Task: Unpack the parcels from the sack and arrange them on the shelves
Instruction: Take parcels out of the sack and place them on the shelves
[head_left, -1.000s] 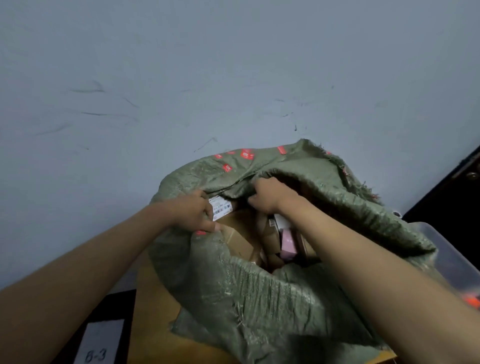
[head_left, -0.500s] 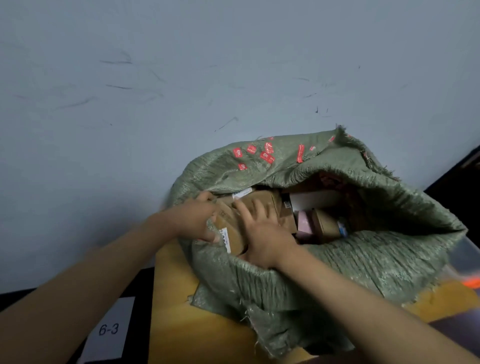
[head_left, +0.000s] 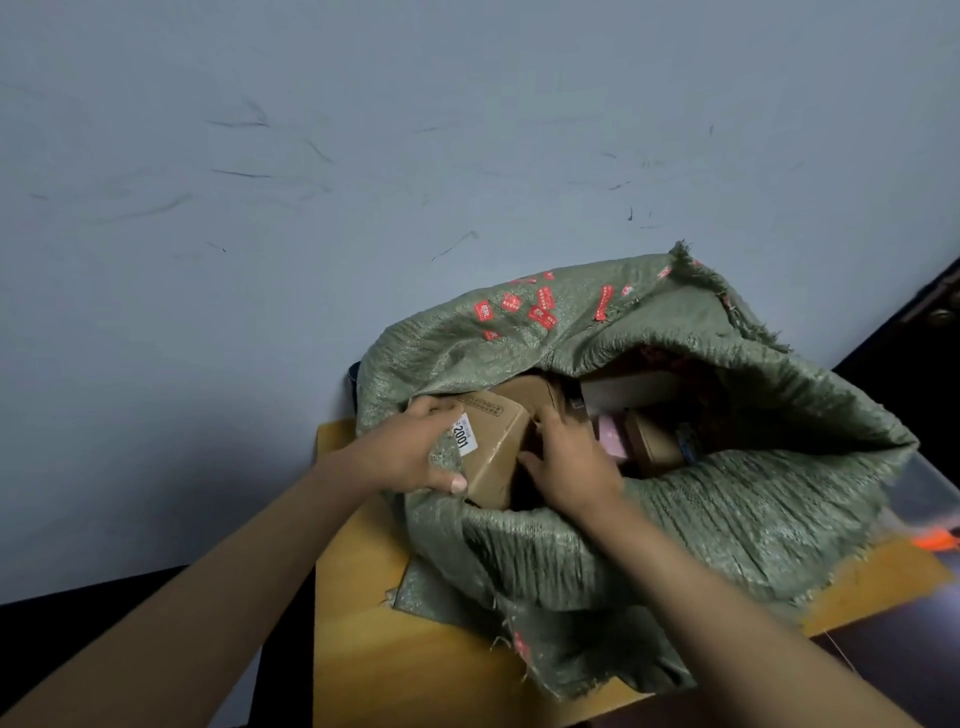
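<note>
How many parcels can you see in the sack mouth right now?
5. A brown box gripped by both hands, a second brown box behind it, a white parcel further back, a pink one, and a small brown box beside it. More probably lie hidden underneath.

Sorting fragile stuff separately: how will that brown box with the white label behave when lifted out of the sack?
The brown box looks like rigid cardboard with crisp edges, so it probably holds its shape. Both hands, left hand and right hand, grip it, hinting at bulk or weight. Fragility can't be judged.
</note>
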